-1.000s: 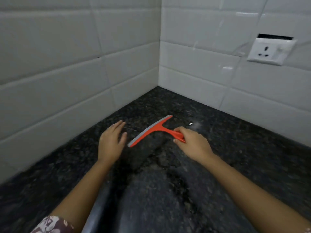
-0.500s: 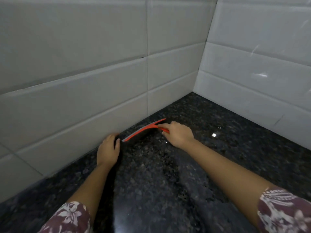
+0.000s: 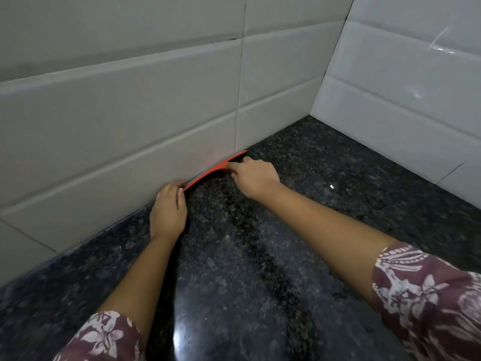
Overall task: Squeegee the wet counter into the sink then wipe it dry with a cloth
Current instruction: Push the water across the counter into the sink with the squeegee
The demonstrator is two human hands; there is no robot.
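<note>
I'm seeing an orange-red squeegee point(image 3: 214, 169) with a thin grey strip along its edge. It stands out bright against a surface point(image 3: 325, 183) of black stone, speckled all over with brown and grey flecks, with a white glint of light on the gloss low down. The wall tiles point(image 3: 117, 121) read off-white to pale grey with thin dark grout lines, and the sleeves point(image 3: 426, 295) are maroon with a white flower print.

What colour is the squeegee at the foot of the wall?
The squeegee is orange-red. It shows best in the head view, the only one here.
</note>
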